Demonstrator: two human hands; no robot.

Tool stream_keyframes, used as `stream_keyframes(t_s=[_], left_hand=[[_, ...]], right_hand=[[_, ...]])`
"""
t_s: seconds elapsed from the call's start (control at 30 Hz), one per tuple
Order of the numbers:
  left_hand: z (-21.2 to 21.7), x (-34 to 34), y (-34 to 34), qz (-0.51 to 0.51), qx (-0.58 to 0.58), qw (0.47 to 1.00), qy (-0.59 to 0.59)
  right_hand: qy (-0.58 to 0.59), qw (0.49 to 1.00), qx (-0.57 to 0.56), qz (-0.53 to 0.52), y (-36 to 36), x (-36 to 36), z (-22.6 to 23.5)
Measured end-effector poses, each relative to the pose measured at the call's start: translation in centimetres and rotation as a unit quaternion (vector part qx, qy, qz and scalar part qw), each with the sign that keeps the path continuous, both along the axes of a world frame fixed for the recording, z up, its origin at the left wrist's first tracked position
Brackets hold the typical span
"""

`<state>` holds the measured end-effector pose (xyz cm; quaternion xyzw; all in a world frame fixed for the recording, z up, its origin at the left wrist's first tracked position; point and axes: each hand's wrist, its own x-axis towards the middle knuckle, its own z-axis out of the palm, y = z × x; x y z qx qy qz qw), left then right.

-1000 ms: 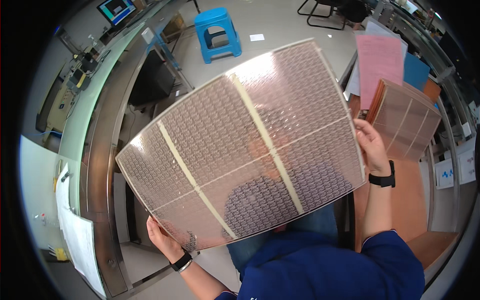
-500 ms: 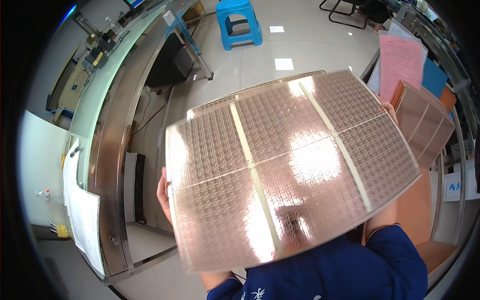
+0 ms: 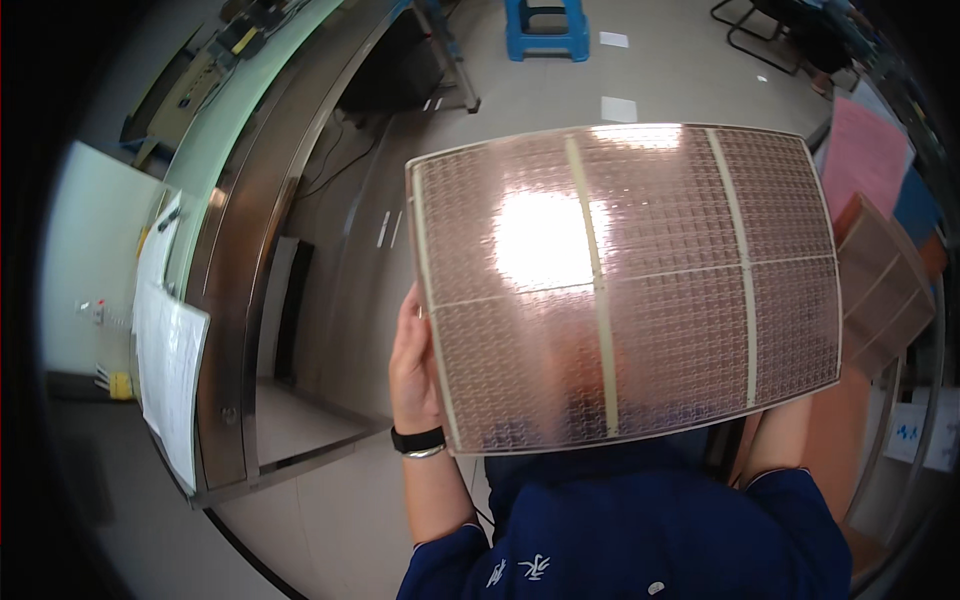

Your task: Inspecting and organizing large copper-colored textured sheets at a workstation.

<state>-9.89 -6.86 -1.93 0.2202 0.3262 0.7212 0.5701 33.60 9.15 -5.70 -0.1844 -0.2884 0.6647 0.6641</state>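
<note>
A wide copper-coloured circuit board panel (image 3: 670,340), with a fine repeated grid and pale dividing strips, is held up in front of me, its face tilted toward me. My left hand (image 3: 412,350) grips its left edge, fingers partly hidden behind it. A dark band and a bracelet circle that wrist. My right forearm (image 3: 785,435) runs up behind the panel's lower right corner; the panel hides the right hand itself. Bright glare covers the upper middle of the panel.
Left is a long metal-edged workbench (image 3: 235,290) with paper sheets (image 3: 170,350) hanging over its side. At the right, more copper-coloured panels (image 3: 885,290) stand beside pink paper (image 3: 865,150). A blue plastic stool (image 3: 547,35) and a chair (image 3: 755,40) are farther off.
The panel has turned more level and lowered its tilt, showing its face squarely. More of my left hand and wrist now shows. The right fingers, seen earlier at its edge, are now hidden. The view has shifted.
</note>
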Motion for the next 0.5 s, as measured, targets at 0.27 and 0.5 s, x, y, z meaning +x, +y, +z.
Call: stream_keyframes(t_s=[0.27, 0.5], left_hand=[[-0.8, -0.3, 0.2, -0.016, -0.013, 1.000, 0.019], [-1.1, -0.3, -0.1, 0.004, -0.022, 0.998, 0.060]], right_hand=[[-0.022, 1.000, -0.013, -0.005, 0.1, -0.7, 0.0], [-0.010, 1.000, 0.004, -0.021, 0.3, 0.0, 0.5]])
